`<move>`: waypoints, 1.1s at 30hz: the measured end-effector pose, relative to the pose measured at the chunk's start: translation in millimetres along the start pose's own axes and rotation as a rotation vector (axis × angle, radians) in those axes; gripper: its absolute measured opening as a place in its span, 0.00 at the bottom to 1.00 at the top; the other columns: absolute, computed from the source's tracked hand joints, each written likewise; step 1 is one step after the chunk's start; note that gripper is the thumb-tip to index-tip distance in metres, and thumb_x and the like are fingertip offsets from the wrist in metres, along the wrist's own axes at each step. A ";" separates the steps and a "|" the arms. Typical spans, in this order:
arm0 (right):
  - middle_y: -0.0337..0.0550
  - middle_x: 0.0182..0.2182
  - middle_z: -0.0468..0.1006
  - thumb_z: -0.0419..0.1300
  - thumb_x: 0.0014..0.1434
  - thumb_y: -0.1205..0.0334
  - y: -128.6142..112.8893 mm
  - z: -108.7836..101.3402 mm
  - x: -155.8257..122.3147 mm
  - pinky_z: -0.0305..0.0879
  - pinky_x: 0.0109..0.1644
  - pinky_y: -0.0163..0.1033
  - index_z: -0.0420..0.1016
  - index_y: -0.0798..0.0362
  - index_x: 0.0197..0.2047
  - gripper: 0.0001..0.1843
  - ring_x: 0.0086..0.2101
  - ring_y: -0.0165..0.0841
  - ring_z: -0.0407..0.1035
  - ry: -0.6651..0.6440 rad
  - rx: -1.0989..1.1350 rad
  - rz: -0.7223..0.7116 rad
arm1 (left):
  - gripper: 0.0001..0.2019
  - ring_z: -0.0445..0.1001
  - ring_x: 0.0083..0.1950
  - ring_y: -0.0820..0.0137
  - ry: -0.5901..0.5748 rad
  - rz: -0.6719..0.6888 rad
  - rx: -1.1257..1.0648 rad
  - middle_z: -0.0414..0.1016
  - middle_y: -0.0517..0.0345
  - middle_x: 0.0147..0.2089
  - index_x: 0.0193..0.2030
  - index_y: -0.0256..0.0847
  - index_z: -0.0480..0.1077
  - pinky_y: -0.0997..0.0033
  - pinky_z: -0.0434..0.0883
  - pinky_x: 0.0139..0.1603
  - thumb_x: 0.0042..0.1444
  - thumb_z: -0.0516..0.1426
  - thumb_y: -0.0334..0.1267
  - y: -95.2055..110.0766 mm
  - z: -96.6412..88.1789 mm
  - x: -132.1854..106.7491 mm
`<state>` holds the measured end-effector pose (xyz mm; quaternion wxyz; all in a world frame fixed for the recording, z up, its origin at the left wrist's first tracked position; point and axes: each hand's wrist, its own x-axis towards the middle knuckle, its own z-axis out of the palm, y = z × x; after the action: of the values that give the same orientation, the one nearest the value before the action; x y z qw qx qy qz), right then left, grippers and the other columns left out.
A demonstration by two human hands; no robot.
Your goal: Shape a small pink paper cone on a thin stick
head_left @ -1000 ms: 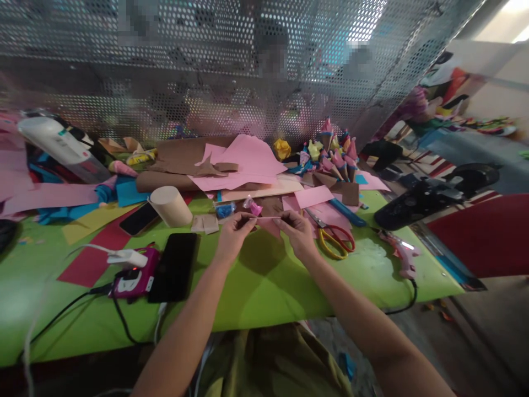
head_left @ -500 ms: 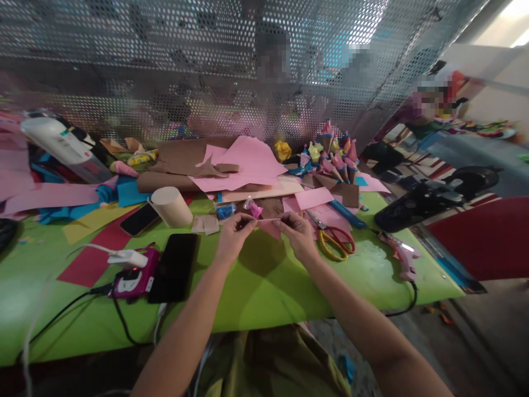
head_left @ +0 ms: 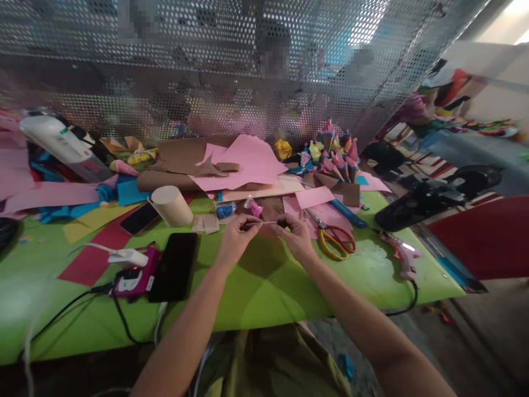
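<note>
Both my hands meet over the middle of the green table [head_left: 264,286]. My left hand [head_left: 236,238] pinches one end of a small pink paper piece [head_left: 264,223], and my right hand [head_left: 294,234] pinches the other end. The paper is seen edge-on as a thin strip held just above the table. Yellow-handled scissors [head_left: 335,241] lie right of my right hand. A black phone [head_left: 174,266] lies left of my left hand.
Pink and brown paper sheets [head_left: 243,162] pile at the back before a perforated metal screen [head_left: 248,71]. A cardboard roll [head_left: 171,205], a magenta device with cables [head_left: 134,277], a pink glue gun [head_left: 400,255], paper cones [head_left: 336,154] and a black fan [head_left: 433,198] surround the work spot.
My hands have moved slightly closer together and the pink paper between them looks narrower, as if folded or rolled tighter. Nothing else on the table has moved.
</note>
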<state>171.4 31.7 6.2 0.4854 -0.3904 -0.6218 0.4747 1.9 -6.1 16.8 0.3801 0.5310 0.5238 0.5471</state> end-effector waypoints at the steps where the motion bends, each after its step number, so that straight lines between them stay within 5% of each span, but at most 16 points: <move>1: 0.37 0.26 0.75 0.68 0.51 0.55 -0.4 0.0 -0.3 0.60 0.32 0.36 0.77 0.51 0.30 0.08 0.28 0.31 0.65 -0.006 -0.005 -0.004 | 0.06 0.74 0.35 0.69 0.002 0.007 0.010 0.78 0.57 0.32 0.33 0.40 0.76 0.71 0.71 0.36 0.52 0.62 0.40 0.4 0.2 -0.3; 19: 0.36 0.25 0.71 0.65 0.52 0.56 -4.7 0.9 -1.1 0.59 0.34 0.37 0.72 0.51 0.27 0.09 0.28 0.30 0.62 -0.033 -0.077 -0.048 | 0.03 0.73 0.35 0.70 -0.072 0.032 0.077 0.76 0.58 0.33 0.34 0.40 0.73 0.71 0.72 0.38 0.53 0.59 0.36 3.5 3.2 -3.4; 33: 0.38 0.27 0.74 0.65 0.53 0.55 4.3 -0.5 -0.3 0.59 0.33 0.37 0.75 0.51 0.30 0.08 0.29 0.31 0.64 -0.042 -0.020 0.017 | 0.04 0.72 0.34 0.71 -0.015 0.023 0.090 0.76 0.58 0.32 0.31 0.40 0.73 0.71 0.70 0.37 0.53 0.59 0.37 1.3 2.1 -3.0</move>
<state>172.0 32.5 2.0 0.4642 -0.3906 -0.6332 0.4807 4.6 -8.9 17.3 0.3534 0.5576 0.5387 0.5234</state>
